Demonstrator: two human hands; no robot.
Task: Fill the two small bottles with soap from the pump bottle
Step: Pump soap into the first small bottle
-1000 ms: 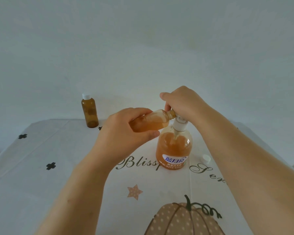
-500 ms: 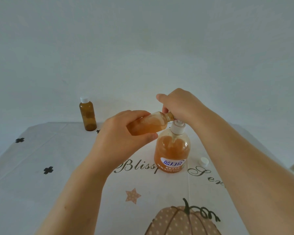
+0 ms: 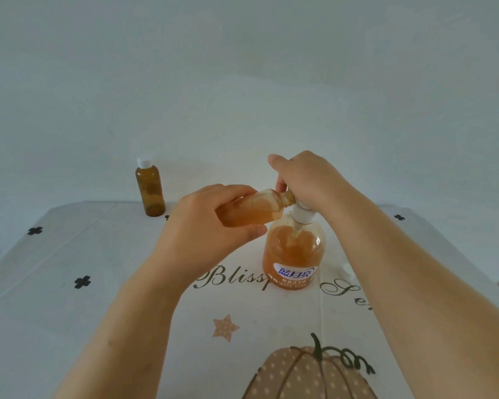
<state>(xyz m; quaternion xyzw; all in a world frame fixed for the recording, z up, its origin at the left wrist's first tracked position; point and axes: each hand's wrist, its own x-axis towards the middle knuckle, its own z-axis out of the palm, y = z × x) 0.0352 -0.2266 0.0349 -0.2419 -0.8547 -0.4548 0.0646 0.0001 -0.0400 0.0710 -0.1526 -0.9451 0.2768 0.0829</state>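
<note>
Worktop fills the lower half of the view under a white cloth printed with black script lettering, small black clovers, a dotted tan star and, at six o'clock, a dotted tan pumpkin. Two bare forearms reach in from five and seven o'clock and meet just above the centre.

The left hand grips a small amber plastic bottle with no cap. Its fingers curl over the body with the thumb underneath, and they hold the bottle in the air, tipped almost flat, mouth pointing to three o'clock. The right hand sits on top of the pump, fingers curled down over the pump head so that the nozzle is hidden. The mouth of the small amber plastic bottle reaches in under those fingers. How far down the head sits cannot be told.

Below stands the round clear plastic pump bottle, upright near the centre and largely full of orange soap, with a white collar and a blue and white label facing the camera. Orange soap pools along the lower side of the small amber plastic bottle.

A second small amber bottle with a white cap stands upright at ten o'clock from the pump bottle, well apart, near the far edge. Its fill is unclear. At three o'clock from the pump bottle, a small white cap lies on the cloth, partly hidden by the right forearm.
</note>
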